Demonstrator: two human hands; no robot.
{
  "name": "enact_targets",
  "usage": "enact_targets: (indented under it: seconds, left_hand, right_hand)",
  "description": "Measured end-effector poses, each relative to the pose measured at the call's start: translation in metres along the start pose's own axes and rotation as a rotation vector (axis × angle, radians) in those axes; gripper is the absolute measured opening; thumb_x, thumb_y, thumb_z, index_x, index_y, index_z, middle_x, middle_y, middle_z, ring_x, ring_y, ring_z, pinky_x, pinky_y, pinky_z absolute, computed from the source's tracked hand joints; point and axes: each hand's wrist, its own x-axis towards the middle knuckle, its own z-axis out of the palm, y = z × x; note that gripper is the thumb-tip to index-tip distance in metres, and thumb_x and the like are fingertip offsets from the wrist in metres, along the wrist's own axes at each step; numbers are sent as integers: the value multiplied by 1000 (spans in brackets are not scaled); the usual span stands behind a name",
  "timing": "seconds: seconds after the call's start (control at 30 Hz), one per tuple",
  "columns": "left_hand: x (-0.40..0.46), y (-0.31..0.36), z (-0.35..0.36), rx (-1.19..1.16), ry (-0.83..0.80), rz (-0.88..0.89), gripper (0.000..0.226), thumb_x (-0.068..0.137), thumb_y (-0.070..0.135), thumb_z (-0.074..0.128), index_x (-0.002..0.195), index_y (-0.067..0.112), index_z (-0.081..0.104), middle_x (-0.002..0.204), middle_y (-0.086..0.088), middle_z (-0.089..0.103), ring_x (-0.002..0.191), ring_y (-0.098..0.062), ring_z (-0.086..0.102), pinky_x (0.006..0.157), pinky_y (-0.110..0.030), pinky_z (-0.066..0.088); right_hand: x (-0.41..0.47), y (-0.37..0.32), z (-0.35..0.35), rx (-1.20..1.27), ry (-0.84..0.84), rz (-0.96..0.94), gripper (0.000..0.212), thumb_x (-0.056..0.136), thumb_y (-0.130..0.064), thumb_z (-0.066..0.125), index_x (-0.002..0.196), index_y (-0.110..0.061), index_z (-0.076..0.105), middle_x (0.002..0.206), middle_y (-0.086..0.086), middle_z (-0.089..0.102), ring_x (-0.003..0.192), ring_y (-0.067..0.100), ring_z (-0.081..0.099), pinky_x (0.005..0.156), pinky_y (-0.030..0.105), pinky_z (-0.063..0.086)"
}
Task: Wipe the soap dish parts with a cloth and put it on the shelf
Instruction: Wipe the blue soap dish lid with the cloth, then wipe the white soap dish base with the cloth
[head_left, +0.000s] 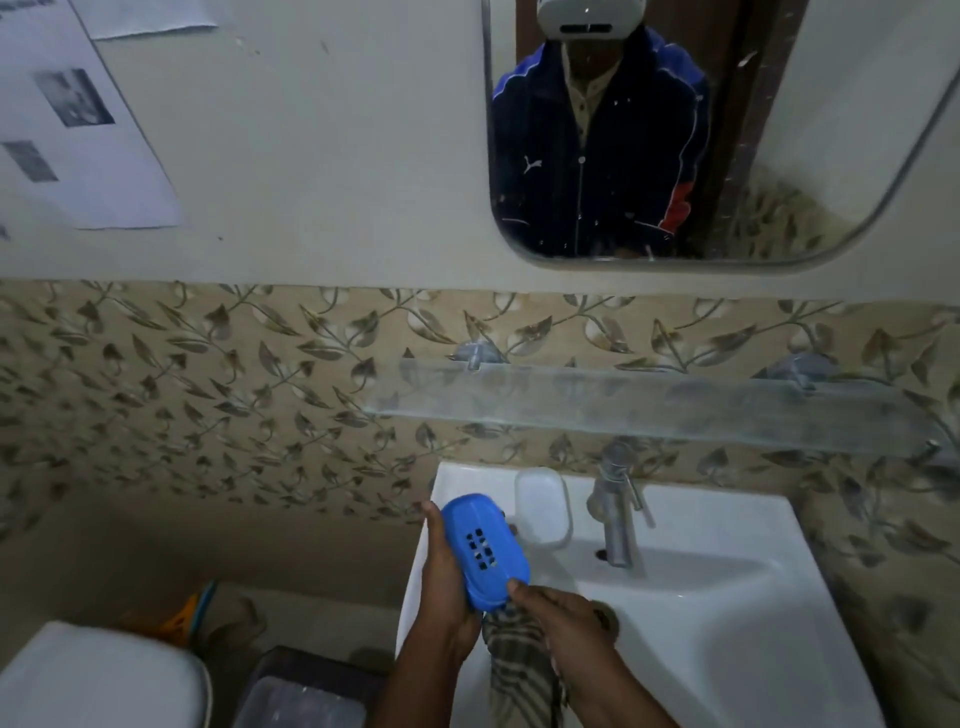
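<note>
A person stood at a white washbasin (727, 649), the left hand (441, 577) curled around a blue soap dish part (485, 551) — its drain holes facing the camera — held above the basin's left edge. The right hand (566, 618) gripped a striped cloth (519, 670), thumb pressed to the near end of the blue part, the cloth hanging down between the forearms. A clear soap dish lid (543, 506) lay on the basin's far-left ledge, just left of the metal tap (615, 512). On the wall beyond, a glass shelf (649, 405) hung below a mirror (701, 130) — papers (78, 114) were taped at far left.
</note>
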Motion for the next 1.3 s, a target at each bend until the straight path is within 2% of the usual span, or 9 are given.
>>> enact_targets:
  seconds: [0.17,0.3,0.37,0.47,0.63,0.9,1.07,1.2,1.3]
  left_hand:
    - [12,-18,-15,42,105,-69,61,97,60,38,103,9,72,87,-17,78,69,-29,76,54,-34,60]
    - [32,-30,-30,-3,211,-136,59,94,59,48,111,8,71,99,-23,76,84,-38,74,77,-45,56]
    - [45,-33,-37,28,171,-133,53,98,53,44,99,8,72,84,-19,78,71,-33,75,73,-41,55]
    - [51,-34,-39,76,148,-111,49,102,45,42,106,7,73,96,-19,78,79,-30,77,71,-37,58]
    - [67,-40,-48,173,239,-20,35,98,27,54,114,3,73,110,-27,73,105,-43,69,98,-58,51]
    - [82,-40,-40,230,332,37,20,92,21,68,91,5,79,89,-19,78,82,-34,76,74,-41,62]
    - [86,-37,-37,226,388,25,30,92,30,68,89,1,74,79,-15,76,72,-28,70,62,-32,59]
    - [84,-47,-32,216,439,4,38,98,30,59,81,-2,70,72,-18,69,64,-27,62,59,-31,54]
    - [82,-63,-28,293,395,-20,36,95,29,63,79,-2,73,72,-17,75,69,-29,69,69,-35,59]
  right_hand:
    - [51,15,17,-20,55,-6,23,82,-27,78,94,-8,79,91,12,79,90,29,75,92,47,57]
    - [96,26,27,-34,113,15,23,80,-31,79,91,-11,79,87,7,80,86,27,75,88,49,58]
    - [113,30,31,-34,126,26,22,80,-31,79,92,-12,79,86,6,80,86,26,75,87,48,59]
    - [130,40,34,-41,171,15,22,80,-34,79,91,-15,78,85,2,80,85,23,75,86,47,60]
    - [143,43,38,-86,251,-12,20,78,-38,80,80,-17,78,79,-1,79,82,21,74,83,45,60]
    - [145,37,42,-211,269,-11,48,66,-62,79,67,-14,77,66,-2,76,71,18,73,77,42,61]
    - [123,50,11,-223,316,68,54,90,-59,54,64,-18,77,74,-1,73,78,17,67,78,32,52]
    - [118,61,-15,15,453,101,29,86,-39,71,79,-11,76,92,14,76,85,29,70,87,41,56]
    - [125,57,-17,140,485,118,42,76,-52,77,87,-12,77,89,7,78,86,28,73,88,48,58]
